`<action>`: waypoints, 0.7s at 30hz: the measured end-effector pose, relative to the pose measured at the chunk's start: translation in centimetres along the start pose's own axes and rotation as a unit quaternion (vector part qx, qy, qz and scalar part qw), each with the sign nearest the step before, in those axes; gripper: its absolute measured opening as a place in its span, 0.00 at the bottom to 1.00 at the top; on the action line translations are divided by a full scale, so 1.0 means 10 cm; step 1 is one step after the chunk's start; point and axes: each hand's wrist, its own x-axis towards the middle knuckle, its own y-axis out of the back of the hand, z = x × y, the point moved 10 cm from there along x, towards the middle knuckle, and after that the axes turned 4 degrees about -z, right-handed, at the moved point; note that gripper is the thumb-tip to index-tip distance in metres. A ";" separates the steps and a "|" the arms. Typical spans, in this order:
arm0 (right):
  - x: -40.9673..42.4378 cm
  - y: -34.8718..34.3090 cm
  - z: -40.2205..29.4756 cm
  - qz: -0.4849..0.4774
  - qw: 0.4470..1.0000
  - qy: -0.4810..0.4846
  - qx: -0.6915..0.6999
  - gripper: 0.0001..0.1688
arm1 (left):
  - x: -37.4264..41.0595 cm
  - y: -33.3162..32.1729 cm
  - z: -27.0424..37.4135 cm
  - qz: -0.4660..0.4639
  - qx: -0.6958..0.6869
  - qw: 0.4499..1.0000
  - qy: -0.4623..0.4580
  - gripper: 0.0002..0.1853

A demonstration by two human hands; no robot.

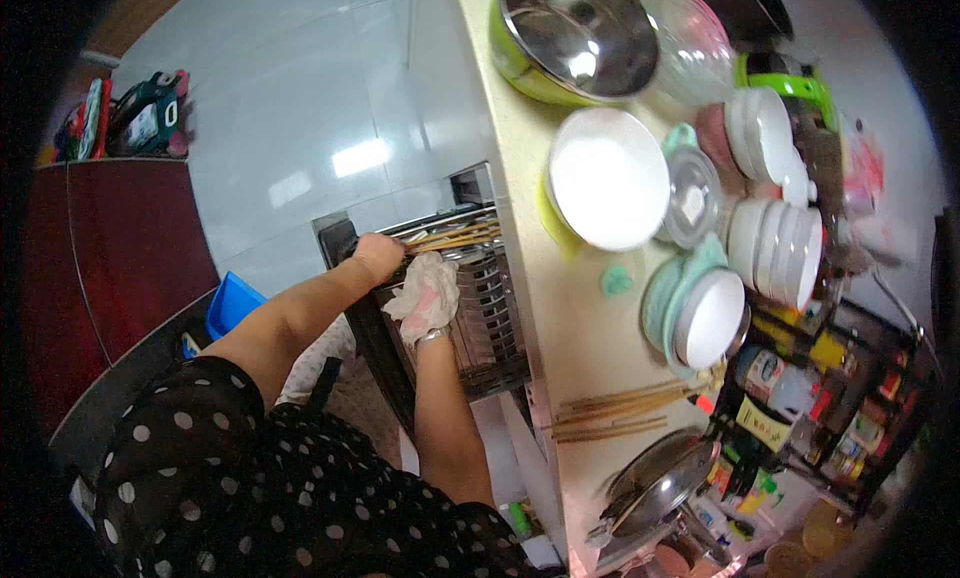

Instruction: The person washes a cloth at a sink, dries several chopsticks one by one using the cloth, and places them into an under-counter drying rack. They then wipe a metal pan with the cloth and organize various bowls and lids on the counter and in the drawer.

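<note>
My left hand (379, 256) is curled at the front corner of a pulled-out metal drawer basket (480, 345). Its fingers are hidden, so I cannot tell whether they grip the rim or the chopsticks (454, 238) lying beside it. My right hand (426, 308) is inside the basket, mostly covered by a crumpled white cloth (435, 278) that it holds. A metal band circles the right wrist. Next to the cloth runs a dish rack (484, 296) with a row of curved slots.
The countertop (592, 338) carries a green-sided pot (577, 45), a white bowl (609, 179), stacked bowls (776, 251), loose chopsticks (615, 413) and a lidded pan (660, 480). A spice rack (840, 413) stands behind. A blue bin (232, 304) and dark red cabinet (127, 263) are at left.
</note>
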 end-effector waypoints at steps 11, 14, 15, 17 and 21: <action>-1.48 0.63 0.09 -0.021 0.994 -0.031 0.107 0.46 | -0.36 0.22 -0.11 0.078 -0.095 0.992 0.000 0.11; -1.90 0.62 0.11 -0.061 0.992 -0.064 0.092 0.44 | -0.49 0.23 -0.07 0.069 -0.088 0.994 0.018 0.11; -2.04 0.62 0.23 -0.088 0.986 -0.109 0.087 0.45 | -0.68 0.38 0.09 0.107 -0.127 0.986 -0.008 0.10; -2.42 0.73 0.18 0.152 0.980 0.042 0.120 0.30 | -1.03 0.53 0.51 0.106 -0.132 0.980 -0.102 0.10; -3.03 0.90 0.15 0.233 0.970 0.031 0.060 0.15 | -1.87 0.91 1.53 0.111 -0.266 0.924 -0.253 0.09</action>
